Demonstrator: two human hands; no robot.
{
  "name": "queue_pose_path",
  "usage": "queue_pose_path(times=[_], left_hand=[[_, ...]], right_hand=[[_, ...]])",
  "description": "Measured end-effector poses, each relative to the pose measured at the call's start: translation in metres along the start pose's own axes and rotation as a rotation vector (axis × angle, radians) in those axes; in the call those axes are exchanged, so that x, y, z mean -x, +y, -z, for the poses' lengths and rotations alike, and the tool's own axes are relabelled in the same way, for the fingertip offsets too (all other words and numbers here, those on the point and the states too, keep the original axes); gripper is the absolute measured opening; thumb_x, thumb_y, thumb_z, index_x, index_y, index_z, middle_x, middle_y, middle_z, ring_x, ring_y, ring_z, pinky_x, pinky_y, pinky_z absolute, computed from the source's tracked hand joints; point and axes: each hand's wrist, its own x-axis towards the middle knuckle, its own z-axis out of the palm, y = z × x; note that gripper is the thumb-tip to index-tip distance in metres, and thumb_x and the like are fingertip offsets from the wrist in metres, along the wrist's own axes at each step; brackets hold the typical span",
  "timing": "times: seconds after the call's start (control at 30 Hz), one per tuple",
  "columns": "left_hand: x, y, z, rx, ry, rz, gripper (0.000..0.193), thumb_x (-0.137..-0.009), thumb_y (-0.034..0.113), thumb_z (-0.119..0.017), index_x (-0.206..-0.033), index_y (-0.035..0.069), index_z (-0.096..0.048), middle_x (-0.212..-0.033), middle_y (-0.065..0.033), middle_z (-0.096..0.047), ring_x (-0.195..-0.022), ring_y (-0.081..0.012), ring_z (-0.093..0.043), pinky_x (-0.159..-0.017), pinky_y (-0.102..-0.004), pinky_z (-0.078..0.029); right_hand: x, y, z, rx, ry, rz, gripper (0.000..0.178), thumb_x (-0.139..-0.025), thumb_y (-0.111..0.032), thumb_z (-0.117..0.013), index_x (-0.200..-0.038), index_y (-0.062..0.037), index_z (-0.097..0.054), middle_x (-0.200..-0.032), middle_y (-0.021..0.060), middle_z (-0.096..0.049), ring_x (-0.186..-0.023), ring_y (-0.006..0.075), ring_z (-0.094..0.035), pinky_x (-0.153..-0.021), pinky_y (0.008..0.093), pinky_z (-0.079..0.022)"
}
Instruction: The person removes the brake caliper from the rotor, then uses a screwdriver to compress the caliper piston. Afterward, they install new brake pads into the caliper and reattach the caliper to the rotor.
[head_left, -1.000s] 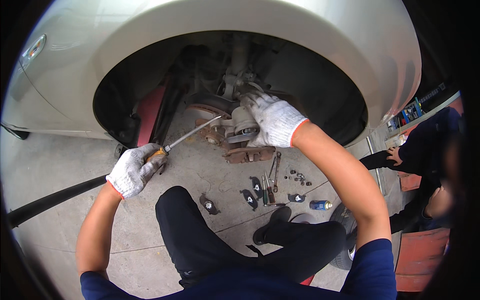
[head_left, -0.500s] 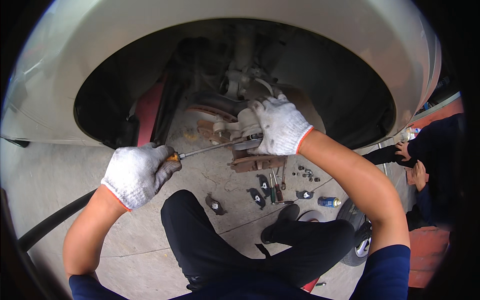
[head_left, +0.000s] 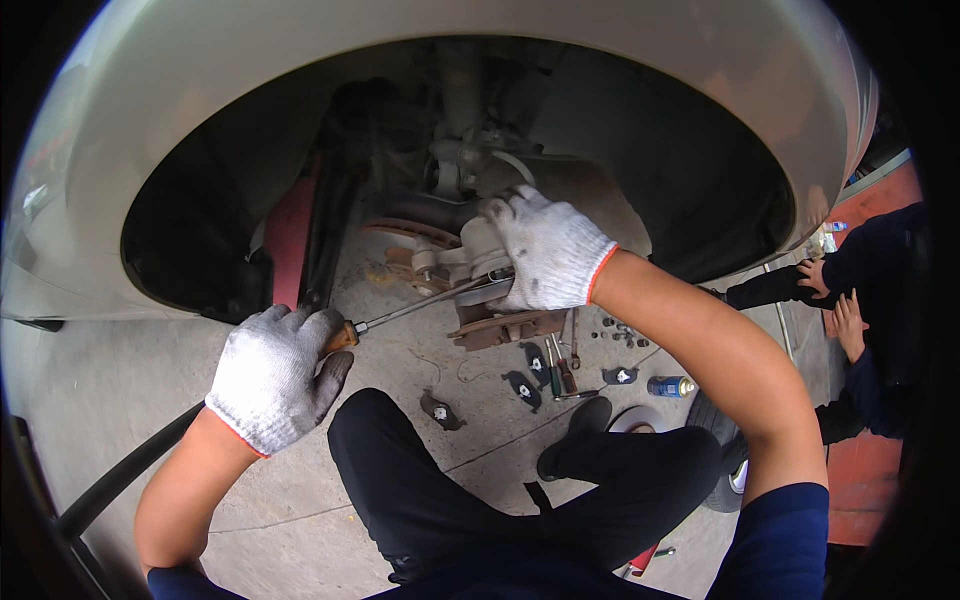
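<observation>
My left hand (head_left: 268, 375), in a white knit glove, holds the amber handle of a long screwdriver (head_left: 412, 307), its thumb slightly off the handle. The shaft slants up to the right into the grey brake caliper (head_left: 482, 243), where the tip is hidden. My right hand (head_left: 552, 250), gloved too, is closed around the right side of the caliper, palm down, its fingertips partly hidden. Below the caliper sits a rusty metal bracket (head_left: 508, 329). A rust-edged brake disc (head_left: 410, 231) shows to the caliper's left.
The car's fender (head_left: 480, 18) arches overhead. On the floor lie several brake pads (head_left: 441, 411), hand tools (head_left: 562, 370), wheel nuts (head_left: 622, 333) and a blue spray can (head_left: 670, 386). A wheel (head_left: 715, 425) lies by my right knee. Another person's hands (head_left: 848, 322) are at right.
My left thumb has loosened from the screwdriver handle, and that hand sits slightly lower. My right hand stays on the caliper. The whole view has shifted a little.
</observation>
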Motion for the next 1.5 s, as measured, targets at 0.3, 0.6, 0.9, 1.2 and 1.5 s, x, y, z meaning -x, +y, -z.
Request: queue_pose_path(times=[0.3, 0.6, 0.9, 1.2, 1.5], left_hand=[[-0.004, -0.012, 0.008, 0.335, -0.084, -0.059, 0.04, -0.094, 0.015, -0.078, -0.132, 0.005, -0.07, -0.091, -0.0182, -0.073, -0.081, -0.0405, -0.072, -0.073, -0.0466, -0.058], [-0.005, -0.024, 0.006, 0.276, -0.091, -0.083, 0.038, -0.092, 0.014, -0.078, -0.126, -0.002, -0.071, -0.093, -0.0211, -0.074, -0.081, -0.0393, -0.073, -0.076, -0.0435, -0.061], [-0.006, -0.033, 0.002, 0.535, -0.161, -0.024, 0.04, -0.096, 0.013, -0.077, -0.132, -0.002, -0.071, -0.096, -0.019, -0.075, -0.08, -0.0305, -0.076, -0.077, -0.0383, -0.062], [-0.014, -0.027, 0.0, 0.389, -0.045, 0.01, 0.034, -0.092, 0.021, -0.085, -0.118, 0.0, -0.079, -0.088, -0.0209, -0.076, -0.072, -0.0367, -0.074, -0.067, -0.0406, -0.06], [0.003, -0.018, -0.021, 0.44, -0.054, 0.102, 0.035, -0.093, 0.018, -0.083, -0.12, -0.004, -0.076, -0.098, -0.0234, -0.078, -0.084, -0.0369, -0.078, -0.077, -0.0393, -0.062]], right_hand=[[-0.001, 0.005, -0.008, 0.004, 0.057, 0.027, 0.094, -0.074, -0.048, -0.09, -0.142, 0.0085, -0.055, -0.123, 0.0261, -0.07, -0.126, 0.0385, -0.064, -0.098, 0.0458, -0.061], [0.0, 0.003, -0.004, -0.04, 0.049, 0.012, 0.093, -0.073, -0.046, -0.09, -0.141, 0.0074, -0.056, -0.125, 0.0261, -0.07, -0.125, 0.0386, -0.064, -0.099, 0.0459, -0.06], [-0.001, 0.004, -0.004, -0.019, 0.023, -0.001, 0.101, -0.067, -0.049, -0.095, -0.143, 0.0054, -0.055, -0.13, 0.0249, -0.067, -0.128, 0.037, -0.063, -0.101, 0.0446, -0.061], [-0.004, 0.005, -0.006, -0.011, 0.001, 0.009, 0.104, -0.068, -0.054, -0.093, -0.143, 0.0067, -0.055, -0.132, 0.0272, -0.065, -0.129, 0.0387, -0.062, -0.101, 0.0468, -0.061], [-0.004, 0.008, -0.018, -0.034, 0.091, 0.04, 0.092, -0.073, -0.043, -0.09, -0.143, 0.0065, -0.056, -0.128, 0.0256, -0.067, -0.128, 0.0381, -0.062, -0.102, 0.0449, -0.061]])
